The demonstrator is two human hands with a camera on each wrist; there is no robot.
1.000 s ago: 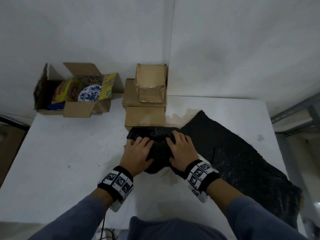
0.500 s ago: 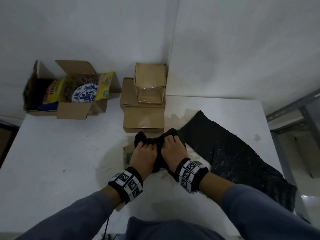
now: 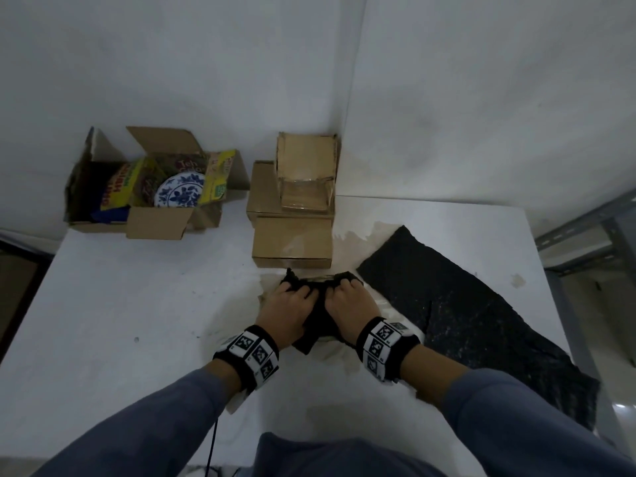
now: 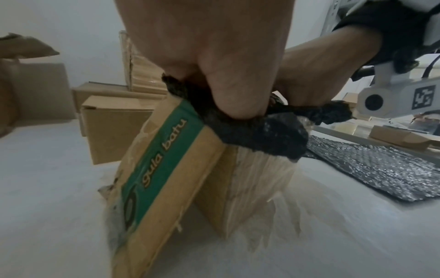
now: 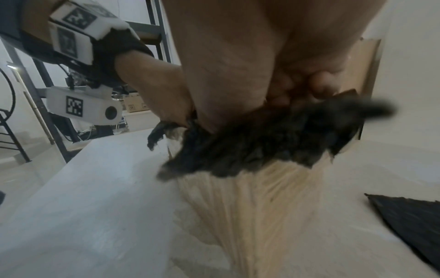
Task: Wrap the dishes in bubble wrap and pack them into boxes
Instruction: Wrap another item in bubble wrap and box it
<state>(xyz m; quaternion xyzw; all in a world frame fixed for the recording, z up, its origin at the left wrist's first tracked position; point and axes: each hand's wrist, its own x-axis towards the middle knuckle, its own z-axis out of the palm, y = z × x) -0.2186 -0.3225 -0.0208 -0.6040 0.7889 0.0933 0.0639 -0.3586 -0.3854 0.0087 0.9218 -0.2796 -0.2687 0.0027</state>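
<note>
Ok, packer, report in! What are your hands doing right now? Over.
Left hand and right hand both gripping the black bubble-wrapped bundle. Bundle pressed into the tan cardboard box with green stripe. Nothing blocking; closed brown boxes just behind.

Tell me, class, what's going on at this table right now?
A person is packing. Both hands, the left hand and the right hand, grip a black bubble-wrap bundle and push it down into a small cardboard box on the white table. More black bubble wrap lies to the right; an unwrapped blue-and-white plate sits in an open box at the back left.
</note>
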